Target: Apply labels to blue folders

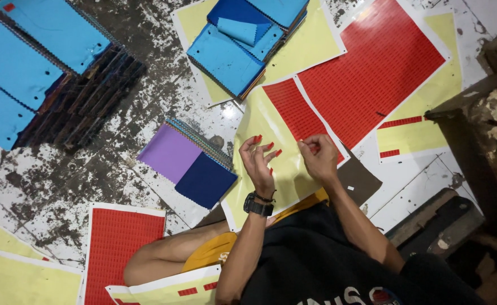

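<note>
Small red rectangular stickers [258, 138] are stuck on the spread left hand [258, 161] fingertips, just above the yellow backing sheet [271, 121]; another one's pinched in the right hand [319, 155].

red label sheets [372, 62] floor, top right | small red labels [258, 138] on left hand [258, 164] fingertips

One camera sits on my head, looking steeply down, close over my lap and hands, taking in the stained floor [90, 169] around me.
</note>
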